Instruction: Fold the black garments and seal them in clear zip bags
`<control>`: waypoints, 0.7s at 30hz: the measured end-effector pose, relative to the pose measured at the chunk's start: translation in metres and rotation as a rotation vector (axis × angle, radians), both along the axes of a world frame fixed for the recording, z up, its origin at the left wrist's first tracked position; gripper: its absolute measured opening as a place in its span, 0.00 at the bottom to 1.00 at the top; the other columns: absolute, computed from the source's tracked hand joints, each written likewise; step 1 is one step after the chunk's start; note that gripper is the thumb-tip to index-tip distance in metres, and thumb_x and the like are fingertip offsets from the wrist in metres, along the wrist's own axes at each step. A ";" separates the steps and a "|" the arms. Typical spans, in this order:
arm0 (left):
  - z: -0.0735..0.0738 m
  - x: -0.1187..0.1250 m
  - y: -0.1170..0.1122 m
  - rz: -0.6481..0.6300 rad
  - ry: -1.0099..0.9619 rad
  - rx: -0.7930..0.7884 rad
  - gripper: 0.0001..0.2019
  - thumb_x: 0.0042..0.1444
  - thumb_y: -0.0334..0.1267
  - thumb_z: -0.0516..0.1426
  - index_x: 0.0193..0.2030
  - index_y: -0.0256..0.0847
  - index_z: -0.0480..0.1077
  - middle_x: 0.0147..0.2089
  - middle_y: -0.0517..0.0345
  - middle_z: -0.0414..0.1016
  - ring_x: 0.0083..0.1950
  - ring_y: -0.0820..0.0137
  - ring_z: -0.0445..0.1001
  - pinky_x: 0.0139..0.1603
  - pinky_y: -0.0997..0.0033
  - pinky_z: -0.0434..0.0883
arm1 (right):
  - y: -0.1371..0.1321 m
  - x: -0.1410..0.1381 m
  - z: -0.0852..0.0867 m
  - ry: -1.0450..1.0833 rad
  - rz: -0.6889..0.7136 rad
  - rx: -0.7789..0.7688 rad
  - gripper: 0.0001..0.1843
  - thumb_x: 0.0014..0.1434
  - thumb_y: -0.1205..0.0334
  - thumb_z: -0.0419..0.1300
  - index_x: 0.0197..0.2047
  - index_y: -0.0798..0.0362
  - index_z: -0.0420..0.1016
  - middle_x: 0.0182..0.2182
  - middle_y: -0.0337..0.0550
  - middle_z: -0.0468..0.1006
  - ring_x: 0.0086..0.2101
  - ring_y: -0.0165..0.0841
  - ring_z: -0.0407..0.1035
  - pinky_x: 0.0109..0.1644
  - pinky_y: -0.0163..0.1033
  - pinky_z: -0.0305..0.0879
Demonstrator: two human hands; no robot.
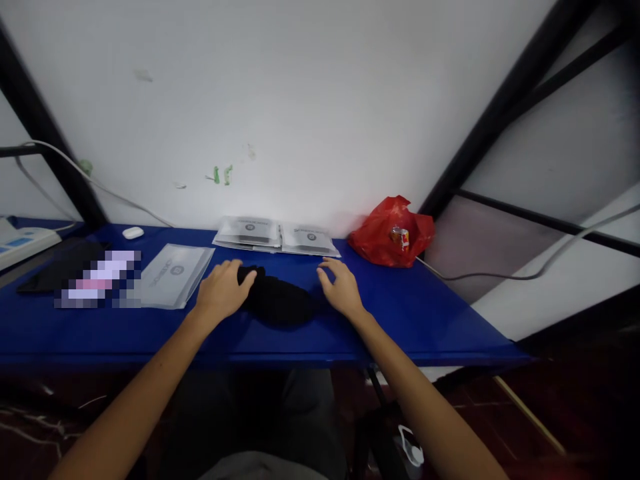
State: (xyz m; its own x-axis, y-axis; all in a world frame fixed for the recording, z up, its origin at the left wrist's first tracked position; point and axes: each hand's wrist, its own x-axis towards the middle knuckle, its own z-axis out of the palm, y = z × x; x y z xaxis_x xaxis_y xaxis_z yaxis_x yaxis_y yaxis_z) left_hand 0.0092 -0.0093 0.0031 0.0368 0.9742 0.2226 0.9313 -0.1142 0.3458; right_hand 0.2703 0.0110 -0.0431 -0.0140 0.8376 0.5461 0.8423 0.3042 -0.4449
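Head view: two bare hands flank a bunched black cloth at the near middle of a blue desk. The cloth lies between them, its long axis running mostly left to right, the right end angled slightly toward the person. The left hand is the nearer, its thumb and fingers parted around the cloth's left tip and apparently touching it; whether they grip it firmly cannot be told. The right hand, fingers loosely curled and thumb apart, holds nothing and sits just beyond the cloth's right end, a strip of desk between. Behind the cloth, pale printed packets lie along the wall; another packet lies left of the left hand, and a red bag sits beyond the right hand.
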 end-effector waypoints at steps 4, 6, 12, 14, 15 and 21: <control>-0.020 0.001 -0.005 -0.067 0.157 -0.107 0.26 0.57 0.56 0.50 0.52 0.37 0.68 0.53 0.43 0.70 0.56 0.51 0.67 0.48 0.56 0.69 | -0.033 -0.040 0.006 -0.134 0.222 -0.078 0.14 0.58 0.52 0.58 0.43 0.50 0.75 0.55 0.50 0.72 0.55 0.42 0.64 0.59 0.51 0.59; -0.022 0.006 -0.005 -0.076 0.203 -0.077 0.22 0.57 0.52 0.52 0.50 0.37 0.68 0.52 0.44 0.71 0.54 0.52 0.68 0.46 0.57 0.69 | -0.042 -0.055 0.004 -0.230 0.283 -0.136 0.16 0.57 0.52 0.60 0.45 0.51 0.74 0.56 0.52 0.70 0.57 0.43 0.63 0.61 0.53 0.56; -0.005 0.004 -0.002 -0.082 0.101 -0.085 0.10 0.59 0.37 0.49 0.40 0.40 0.70 0.41 0.50 0.76 0.42 0.61 0.75 0.39 0.65 0.69 | -0.034 -0.041 0.007 -0.341 0.178 -0.242 0.13 0.55 0.62 0.59 0.44 0.56 0.74 0.54 0.55 0.72 0.56 0.44 0.63 0.60 0.50 0.58; 0.004 -0.009 -0.001 -0.038 -0.011 -0.083 0.11 0.59 0.39 0.48 0.37 0.42 0.70 0.37 0.53 0.77 0.40 0.63 0.75 0.38 0.66 0.70 | -0.030 -0.022 0.012 -0.364 0.098 -0.273 0.12 0.54 0.65 0.59 0.43 0.56 0.75 0.54 0.55 0.72 0.56 0.45 0.64 0.59 0.51 0.58; 0.009 -0.016 -0.002 0.014 -0.036 -0.072 0.11 0.59 0.41 0.48 0.37 0.42 0.71 0.37 0.53 0.77 0.40 0.62 0.75 0.39 0.65 0.70 | -0.029 -0.013 0.015 -0.373 0.048 -0.291 0.12 0.53 0.66 0.59 0.43 0.56 0.75 0.54 0.55 0.72 0.55 0.46 0.64 0.59 0.51 0.59; 0.015 -0.023 -0.007 0.084 0.086 0.084 0.18 0.60 0.37 0.47 0.54 0.38 0.66 0.54 0.48 0.71 0.54 0.59 0.70 0.50 0.60 0.69 | -0.028 0.011 0.025 -0.289 -0.101 -0.238 0.14 0.55 0.70 0.54 0.43 0.53 0.76 0.51 0.52 0.74 0.53 0.44 0.66 0.56 0.48 0.61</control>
